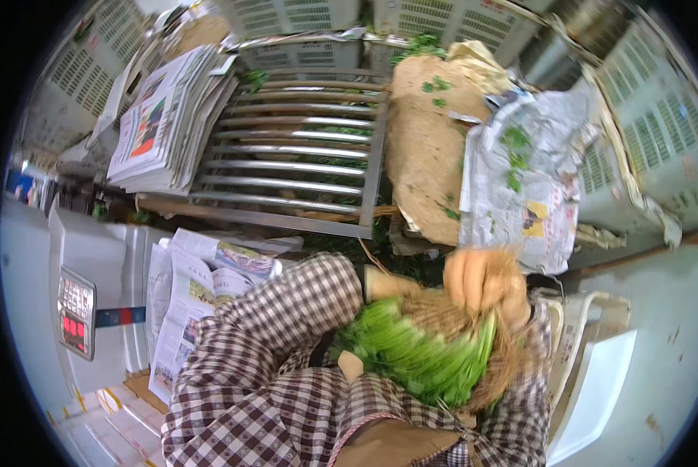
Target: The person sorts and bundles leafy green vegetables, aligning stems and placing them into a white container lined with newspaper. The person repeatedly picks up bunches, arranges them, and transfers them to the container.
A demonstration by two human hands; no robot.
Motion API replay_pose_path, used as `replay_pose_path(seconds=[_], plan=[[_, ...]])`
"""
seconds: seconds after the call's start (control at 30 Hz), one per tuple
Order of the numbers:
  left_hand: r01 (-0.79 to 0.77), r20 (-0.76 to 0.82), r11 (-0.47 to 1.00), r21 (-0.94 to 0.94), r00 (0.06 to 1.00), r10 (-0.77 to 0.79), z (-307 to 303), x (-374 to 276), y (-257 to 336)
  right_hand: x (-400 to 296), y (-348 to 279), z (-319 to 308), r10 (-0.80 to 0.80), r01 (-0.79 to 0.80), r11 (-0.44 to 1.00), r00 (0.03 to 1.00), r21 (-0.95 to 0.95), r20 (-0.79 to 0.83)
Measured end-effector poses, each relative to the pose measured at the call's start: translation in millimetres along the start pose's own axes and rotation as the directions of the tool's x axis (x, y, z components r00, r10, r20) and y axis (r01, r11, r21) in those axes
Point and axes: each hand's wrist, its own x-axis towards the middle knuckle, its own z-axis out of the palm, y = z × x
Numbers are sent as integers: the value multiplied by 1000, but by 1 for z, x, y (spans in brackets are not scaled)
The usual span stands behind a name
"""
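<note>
A large bunch of green leafy herbs with brown roots (425,353) lies against the person's checked sleeves and front, its pale brown root ends towards the top. My right hand (486,283) is closed in a fist on the roots at the right side of the bunch; it is blurred. My left hand (391,286) lies at the upper left of the bunch, its fingers largely hidden behind the roots and stems, so its hold cannot be made out. Loose brown root fibres hang at the right of the bunch.
A metal slatted rack (290,154) stands ahead. A newspaper stack (156,128) sits on its left; brown paper (425,146) and crumpled newspaper (521,192) with leaf scraps lie right. Plastic crates (658,117) surround these. A digital scale display (76,312) is at left, a white foam box (597,391) at right.
</note>
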Motion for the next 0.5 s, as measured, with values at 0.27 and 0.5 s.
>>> replay_pose_path(seconds=[0.27, 0.5], plan=[[352, -883, 903, 246, 465, 60, -304, -117, 17, 293, 131, -65, 40, -39, 999, 993, -12, 108], [359, -890, 890, -281, 248, -381, -376, -139, -104, 309, 231, -72, 415, -614, 743, 734, -266, -537]])
